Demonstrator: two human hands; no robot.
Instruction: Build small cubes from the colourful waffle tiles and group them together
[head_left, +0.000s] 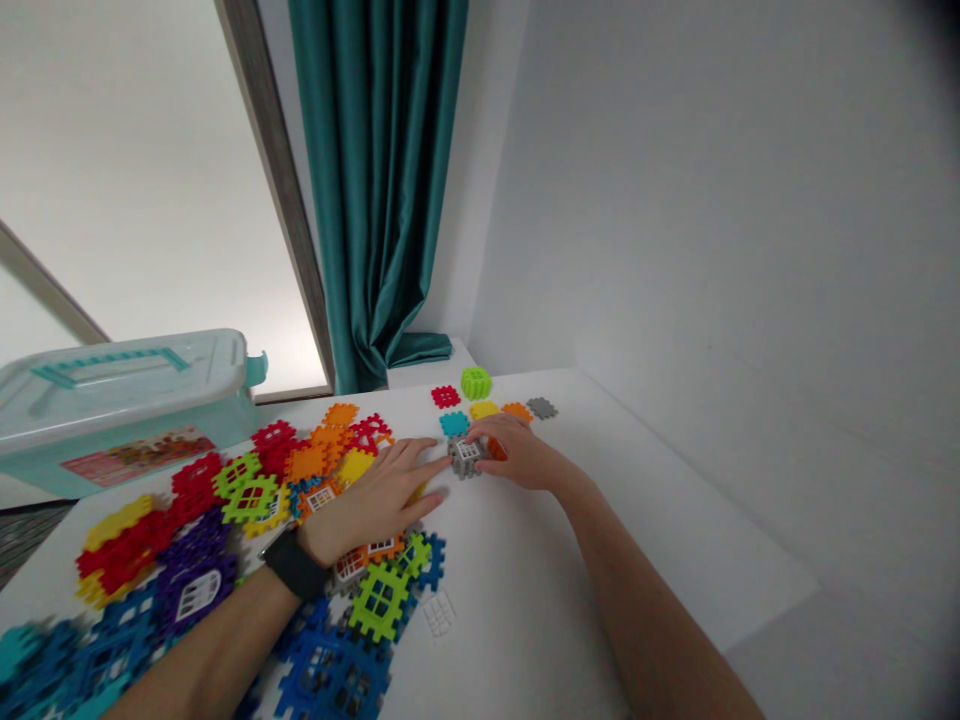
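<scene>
Spread open over loose pieces (307,462), the left hand (379,495) could scatter them if its wrist drops, while its index fingertip, at the left edge of the grey block (466,457), could nudge that askew on the desk (525,600). The right hand (517,450) pinches the block from the right; uneven squeezing might pop its toothed edges apart.

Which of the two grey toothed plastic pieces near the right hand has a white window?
The grey toothed plastic piece held by the right hand; the flat grey toothed plastic tile farther right shows none.
</scene>
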